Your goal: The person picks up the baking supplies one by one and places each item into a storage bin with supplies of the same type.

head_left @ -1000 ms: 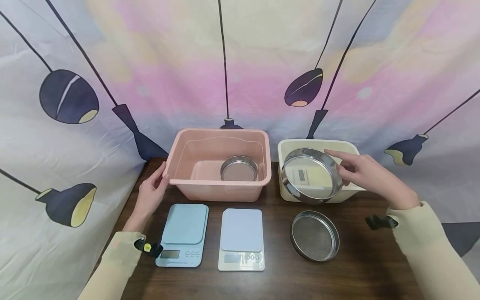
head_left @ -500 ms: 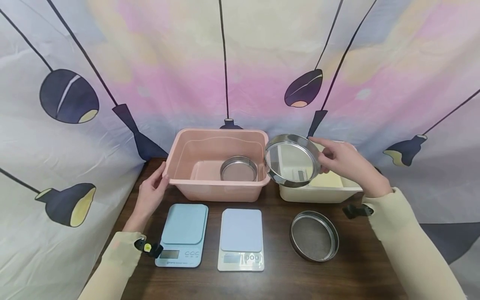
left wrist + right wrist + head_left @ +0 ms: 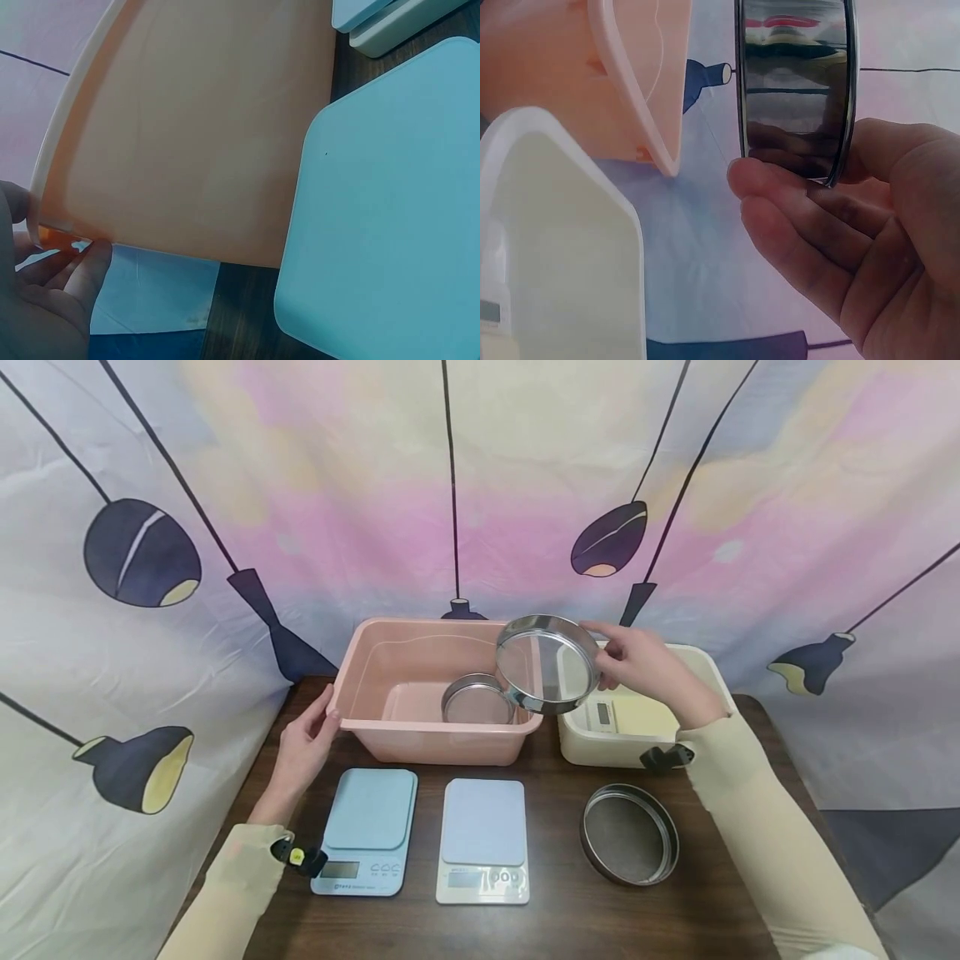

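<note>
My right hand (image 3: 637, 664) pinches the side of a round metal sieve (image 3: 551, 700), its fine mesh see-through. The sieve hangs tilted in the air over the right rim of a pink plastic basin (image 3: 435, 745). In the right wrist view the fingers (image 3: 795, 247) press against the shiny sieve wall (image 3: 795, 105). My left hand (image 3: 302, 747) grips the basin's left front corner, fingers curled at the rim (image 3: 56, 127) in the left wrist view. Another metal sieve (image 3: 480, 703) lies inside the basin, partly hidden by the held one and the front wall.
A cream bin (image 3: 600, 752) stands right of the basin with a yellow kitchen scale (image 3: 641, 714) in it. In front lie a blue kitchen scale (image 3: 371, 810), a white kitchen scale (image 3: 483, 822) and a dark-meshed sieve (image 3: 630, 835). A printed curtain (image 3: 337, 485) hangs behind.
My right hand has carried the sieve leftward and slightly up, from over the cream bin to the basin's right edge. The left hand has stayed on the basin corner.
</note>
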{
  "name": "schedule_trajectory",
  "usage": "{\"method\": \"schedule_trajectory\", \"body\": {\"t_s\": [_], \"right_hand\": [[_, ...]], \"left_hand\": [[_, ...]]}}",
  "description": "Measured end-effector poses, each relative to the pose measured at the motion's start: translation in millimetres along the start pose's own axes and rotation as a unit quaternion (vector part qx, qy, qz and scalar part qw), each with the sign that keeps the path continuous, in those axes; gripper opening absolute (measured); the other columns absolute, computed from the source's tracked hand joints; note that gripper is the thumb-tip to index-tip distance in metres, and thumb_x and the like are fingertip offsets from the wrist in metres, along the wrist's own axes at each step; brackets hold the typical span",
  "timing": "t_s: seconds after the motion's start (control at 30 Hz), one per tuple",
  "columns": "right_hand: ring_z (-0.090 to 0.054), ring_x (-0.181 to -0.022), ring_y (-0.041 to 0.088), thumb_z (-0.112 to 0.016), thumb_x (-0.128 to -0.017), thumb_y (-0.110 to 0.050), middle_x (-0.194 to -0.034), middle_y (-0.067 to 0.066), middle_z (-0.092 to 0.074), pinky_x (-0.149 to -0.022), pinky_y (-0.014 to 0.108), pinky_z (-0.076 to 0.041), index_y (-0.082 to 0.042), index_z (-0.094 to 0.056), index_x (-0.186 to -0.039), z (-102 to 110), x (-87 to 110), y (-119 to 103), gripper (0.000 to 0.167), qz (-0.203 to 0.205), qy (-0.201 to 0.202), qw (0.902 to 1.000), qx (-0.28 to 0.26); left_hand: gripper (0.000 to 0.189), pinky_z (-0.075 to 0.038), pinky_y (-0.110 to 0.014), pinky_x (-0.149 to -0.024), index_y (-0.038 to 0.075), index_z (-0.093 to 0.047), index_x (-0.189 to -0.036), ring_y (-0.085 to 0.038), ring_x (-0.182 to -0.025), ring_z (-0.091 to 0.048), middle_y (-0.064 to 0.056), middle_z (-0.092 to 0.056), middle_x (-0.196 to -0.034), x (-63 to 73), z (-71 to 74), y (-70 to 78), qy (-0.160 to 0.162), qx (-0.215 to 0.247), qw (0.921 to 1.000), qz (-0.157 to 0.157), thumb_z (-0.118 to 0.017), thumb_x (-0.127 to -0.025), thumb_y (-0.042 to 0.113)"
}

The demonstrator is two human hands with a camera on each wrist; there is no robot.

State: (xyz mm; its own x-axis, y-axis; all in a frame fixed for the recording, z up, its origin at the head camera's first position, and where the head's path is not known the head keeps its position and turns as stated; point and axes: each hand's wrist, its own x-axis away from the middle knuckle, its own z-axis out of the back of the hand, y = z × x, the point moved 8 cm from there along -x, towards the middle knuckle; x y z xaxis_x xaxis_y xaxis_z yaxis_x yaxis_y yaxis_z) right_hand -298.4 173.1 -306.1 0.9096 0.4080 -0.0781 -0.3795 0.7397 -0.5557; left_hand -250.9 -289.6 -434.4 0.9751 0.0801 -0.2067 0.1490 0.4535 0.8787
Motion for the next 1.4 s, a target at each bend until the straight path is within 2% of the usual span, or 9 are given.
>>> {"method": "schedule_trajectory", "body": {"t_s": [0.27,0.6,0.73,0.87,0.93,1.1,1.2,1.27,1.4], "right_hand": [[-0.072,-0.067,0.018,-0.048,-0.099,-0.009,-0.073,0.001,-0.074,-0.082,0.045,-0.059,-0.008,-0.043,-0.158,-12.6,-23.7,-5.3,0.060,0.001,-0.013,0.9999,-0.008],[-0.073,-0.066,0.023,-0.050,-0.097,-0.007,-0.076,0.009,-0.075,-0.065,0.035,-0.061,-0.004,-0.043,-0.157,-32.3,-52.8,-13.8,0.060,0.006,-0.033,0.9992,-0.023],[-0.073,-0.066,0.024,-0.051,-0.097,-0.006,-0.080,0.013,-0.075,-0.065,0.038,-0.063,-0.003,-0.044,-0.156,-38.9,-61.2,-15.2,0.060,0.006,-0.036,0.9990,-0.028],[-0.075,-0.069,0.028,-0.051,-0.097,-0.006,-0.084,0.015,-0.076,-0.070,0.044,-0.064,-0.003,-0.043,-0.156,-44.1,-67.3,-14.3,0.060,-0.005,-0.034,0.9988,-0.035],[-0.075,-0.072,0.030,-0.051,-0.098,-0.006,-0.085,0.016,-0.076,-0.070,0.044,-0.065,-0.002,-0.043,-0.156,-47.4,-70.4,-14.4,0.059,-0.008,-0.034,0.9985,-0.041],[-0.075,-0.073,0.032,-0.054,-0.097,-0.006,-0.085,0.017,-0.075,-0.069,0.041,-0.065,0.001,-0.045,-0.153,-56.1,-78.4,-15.8,0.057,-0.015,-0.035,0.9979,-0.051],[-0.075,-0.071,0.030,-0.055,-0.096,-0.006,-0.085,0.016,-0.075,-0.068,0.039,-0.064,0.002,-0.046,-0.151,-61.0,-82.3,-16.2,0.056,-0.019,-0.036,0.9976,-0.055],[-0.073,-0.069,0.027,-0.056,-0.096,-0.007,-0.085,0.015,-0.075,-0.066,0.036,-0.063,0.001,-0.047,-0.149,-63.2,-83.7,-16.2,0.054,-0.023,-0.036,0.9977,-0.052],[-0.071,-0.067,0.023,-0.056,-0.097,-0.008,-0.085,0.014,-0.075,-0.064,0.032,-0.060,0.000,-0.049,-0.147,-65.9,-85.3,-15.3,0.052,-0.028,-0.034,0.9982,-0.040]], "left_hand": [[0.053,-0.048,-0.003,-0.083,0.004,-0.042,-0.158,0.023,-0.101,-0.050,-0.022,-0.042,-0.159,-0.5,1.2,-0.3,0.005,0.003,0.9999,-0.008,-0.056,-0.109,0.016],[0.054,-0.049,-0.004,-0.083,0.007,-0.040,-0.159,0.021,-0.104,-0.051,-0.022,-0.041,-0.160,0.3,0.0,-0.3,-0.002,0.009,0.9999,-0.011,-0.056,-0.109,0.017],[0.054,-0.049,-0.004,-0.084,0.007,-0.039,-0.160,-0.008,-0.120,-0.062,-0.021,-0.041,-0.161,-0.1,-0.9,-0.5,-0.005,0.000,1.0000,-0.006,-0.055,-0.109,0.017],[0.054,-0.048,-0.003,-0.085,0.008,-0.039,-0.160,-0.032,-0.128,-0.057,-0.018,-0.040,-0.162,-0.5,-2.1,0.6,-0.007,-0.004,1.0000,-0.002,-0.055,-0.110,0.018],[0.054,-0.048,-0.003,-0.085,0.009,-0.039,-0.160,-0.026,-0.127,-0.059,-0.018,-0.040,-0.162,-0.5,-2.1,1.2,-0.005,-0.005,1.0000,-0.002,-0.055,-0.109,0.018],[0.054,-0.048,-0.004,-0.086,0.008,-0.040,-0.160,0.009,-0.113,-0.056,-0.018,-0.040,-0.162,0.4,-0.5,1.9,-0.004,0.001,1.0000,-0.001,-0.056,-0.109,0.018],[0.054,-0.048,-0.004,-0.085,0.008,-0.040,-0.160,0.015,-0.109,-0.053,-0.018,-0.040,-0.162,1.3,1.0,1.4,-0.001,0.007,1.0000,0.000,-0.056,-0.109,0.018],[0.054,-0.049,-0.005,-0.085,0.008,-0.040,-0.160,0.010,-0.112,-0.056,-0.018,-0.041,-0.162,1.6,1.5,1.1,0.000,0.009,1.0000,0.002,-0.056,-0.109,0.018],[0.055,-0.049,-0.005,-0.086,0.008,-0.039,-0.160,-0.020,-0.125,-0.060,-0.018,-0.040,-0.162,1.5,0.3,1.9,-0.004,0.010,0.9999,0.000,-0.056,-0.109,0.018]]}}
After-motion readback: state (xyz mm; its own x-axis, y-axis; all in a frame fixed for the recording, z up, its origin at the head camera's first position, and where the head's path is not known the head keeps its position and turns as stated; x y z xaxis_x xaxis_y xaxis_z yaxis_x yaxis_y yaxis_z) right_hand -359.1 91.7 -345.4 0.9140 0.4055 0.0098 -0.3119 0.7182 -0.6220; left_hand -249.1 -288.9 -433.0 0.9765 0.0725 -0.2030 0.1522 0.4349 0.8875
